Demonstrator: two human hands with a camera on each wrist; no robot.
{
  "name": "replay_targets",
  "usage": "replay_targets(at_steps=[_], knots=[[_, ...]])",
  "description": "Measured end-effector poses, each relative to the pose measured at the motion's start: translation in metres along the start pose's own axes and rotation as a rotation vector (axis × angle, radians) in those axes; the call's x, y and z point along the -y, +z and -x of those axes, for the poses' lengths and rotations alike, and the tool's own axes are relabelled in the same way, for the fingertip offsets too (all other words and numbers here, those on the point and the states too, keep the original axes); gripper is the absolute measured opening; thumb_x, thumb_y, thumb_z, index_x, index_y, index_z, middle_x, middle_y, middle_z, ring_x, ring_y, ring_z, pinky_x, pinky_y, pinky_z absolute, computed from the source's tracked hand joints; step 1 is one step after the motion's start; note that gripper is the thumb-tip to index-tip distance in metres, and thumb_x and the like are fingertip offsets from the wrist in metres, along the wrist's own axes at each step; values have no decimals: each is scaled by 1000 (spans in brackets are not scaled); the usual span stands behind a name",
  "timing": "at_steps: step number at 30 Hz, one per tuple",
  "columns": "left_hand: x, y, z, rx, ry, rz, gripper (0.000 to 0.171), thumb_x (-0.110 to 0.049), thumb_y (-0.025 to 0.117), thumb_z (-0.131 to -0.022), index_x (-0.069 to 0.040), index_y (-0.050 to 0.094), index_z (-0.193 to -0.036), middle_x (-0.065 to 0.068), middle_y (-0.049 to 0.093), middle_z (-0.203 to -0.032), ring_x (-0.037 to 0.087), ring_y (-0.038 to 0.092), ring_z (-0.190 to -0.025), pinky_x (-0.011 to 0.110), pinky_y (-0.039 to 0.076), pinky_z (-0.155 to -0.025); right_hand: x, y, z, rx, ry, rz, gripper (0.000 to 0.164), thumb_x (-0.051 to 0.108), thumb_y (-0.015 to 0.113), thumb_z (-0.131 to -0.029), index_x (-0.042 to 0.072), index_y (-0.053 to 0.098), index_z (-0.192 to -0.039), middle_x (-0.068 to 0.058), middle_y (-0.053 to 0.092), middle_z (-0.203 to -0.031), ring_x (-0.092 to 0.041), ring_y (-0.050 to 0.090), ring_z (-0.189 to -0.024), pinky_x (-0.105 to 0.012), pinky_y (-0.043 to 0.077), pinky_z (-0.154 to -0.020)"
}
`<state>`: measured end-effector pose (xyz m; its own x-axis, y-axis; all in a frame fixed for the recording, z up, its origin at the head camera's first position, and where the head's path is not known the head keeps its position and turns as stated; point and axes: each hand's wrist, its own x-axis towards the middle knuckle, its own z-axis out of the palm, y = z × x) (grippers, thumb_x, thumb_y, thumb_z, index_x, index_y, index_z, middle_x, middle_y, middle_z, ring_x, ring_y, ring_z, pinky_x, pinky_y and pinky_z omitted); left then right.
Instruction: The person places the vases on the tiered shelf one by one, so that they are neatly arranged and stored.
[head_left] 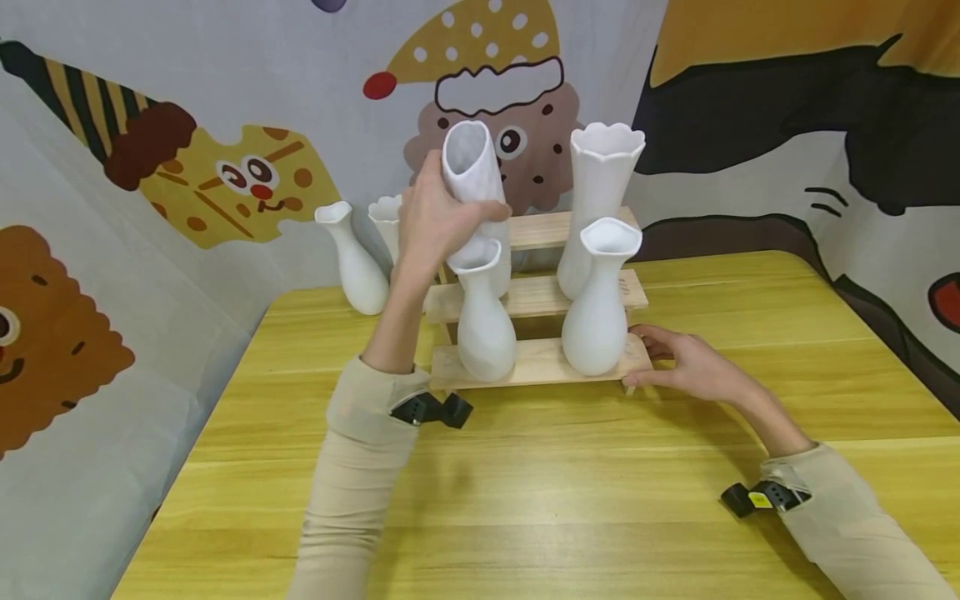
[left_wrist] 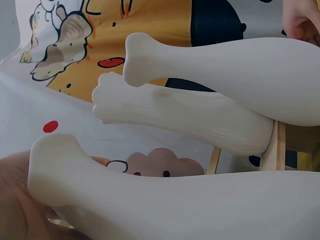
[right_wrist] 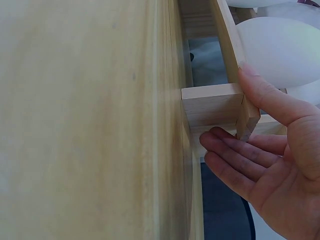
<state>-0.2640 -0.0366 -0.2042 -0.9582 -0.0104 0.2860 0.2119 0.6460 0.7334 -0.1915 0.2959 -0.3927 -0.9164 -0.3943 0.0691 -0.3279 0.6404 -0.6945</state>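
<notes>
My left hand point(head_left: 441, 218) grips a tall white vase point(head_left: 487, 179) with a slanted mouth, which stands upright at the left of the middle step of a three-step wooden display stand point(head_left: 538, 362). At the stand's right end my right hand point(head_left: 693, 362) pinches the lowest board point(right_wrist: 248, 117), thumb on its top edge and fingers under it. Two narrow-necked vases, left point(head_left: 486, 333) and right point(head_left: 596, 329), sit on the lowest step. A tall vase with a scalloped rim point(head_left: 600, 192) stands on the middle step's right. In the left wrist view, the front-left vase point(left_wrist: 165, 205) partly hides my left hand point(left_wrist: 15, 200).
A slim white vase point(head_left: 356, 262) stands on the yellow wooden table point(head_left: 525, 517) left of the stand. Beside it another scalloped vase point(head_left: 386, 217) is mostly hidden by my left arm. A cartoon-printed cloth point(head_left: 225, 50) hangs close behind the table.
</notes>
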Motion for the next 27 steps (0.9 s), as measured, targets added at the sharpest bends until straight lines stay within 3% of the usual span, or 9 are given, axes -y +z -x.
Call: replay_targets(at_steps=[13,27], knots=[[0,1,0,8,1,-15,81,-51,82,-80,-14,46,-142,4,62,-122,19,61,-106,34,52,-86,0,0,0,0,-3,-8,65,26,81,-88,-1,52,-140,-12,68,-118,-27,67,-105,-48,54,-89],[-3,-2,-1,46,-19,-40,78,-39,84,-77,-11,46,-138,6,61,-122,22,60,-106,36,52,-86,-1,0,0,-4,-3,-10,66,26,81,-88,-1,51,-140,-13,68,-118,-27,67,-105,-48,54,-90]])
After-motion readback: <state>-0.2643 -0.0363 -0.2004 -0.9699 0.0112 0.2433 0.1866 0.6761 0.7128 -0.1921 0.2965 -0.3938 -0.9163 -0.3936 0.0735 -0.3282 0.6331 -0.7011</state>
